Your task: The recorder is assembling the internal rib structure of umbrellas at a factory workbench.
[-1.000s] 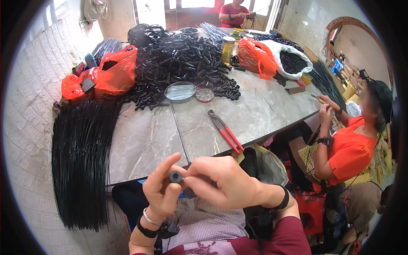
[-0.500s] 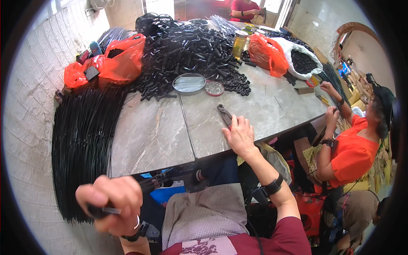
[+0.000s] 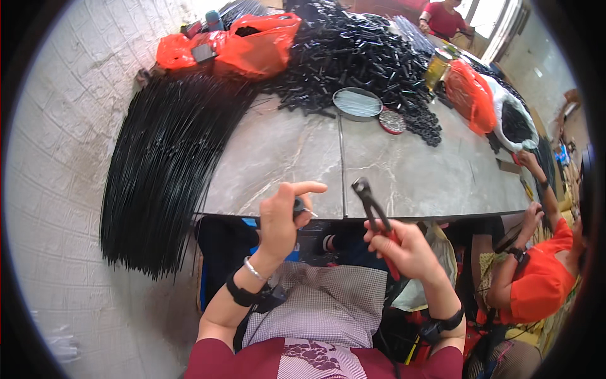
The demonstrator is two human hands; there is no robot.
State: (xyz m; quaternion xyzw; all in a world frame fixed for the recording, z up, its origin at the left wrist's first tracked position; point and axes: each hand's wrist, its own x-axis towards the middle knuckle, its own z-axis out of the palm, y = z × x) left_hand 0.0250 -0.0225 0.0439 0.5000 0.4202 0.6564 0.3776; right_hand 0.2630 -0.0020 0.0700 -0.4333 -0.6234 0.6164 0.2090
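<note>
In my right hand (image 3: pixel 407 249) is a pair of pincers (image 3: pixel 374 207) with a dark head and red handles. Its head points up and away, over the near edge of the grey marbled table (image 3: pixel 278 151). Left of it, my left hand (image 3: pixel 279 221) curls round a short black piece (image 3: pixel 298 206) with a thin metal tip sticking out to the right. The index finger of that hand points right, toward the pincers, without touching them. Most of the black piece is hidden by my fingers.
Long black rods (image 3: pixel 164 158) overhang the table's left end. Behind lie a heap of black tubes (image 3: pixel 353 57), a round dish (image 3: pixel 358 115) of thin white sticks, a red-rimmed tin (image 3: pixel 392 122) and orange bags (image 3: pixel 259 54). A person in orange (image 3: pixel 536 278) works at right.
My right hand has picked the pincers up off the table and drawn them nearer. My left hand has swung up and right from the lower left, still holding the black piece.
</note>
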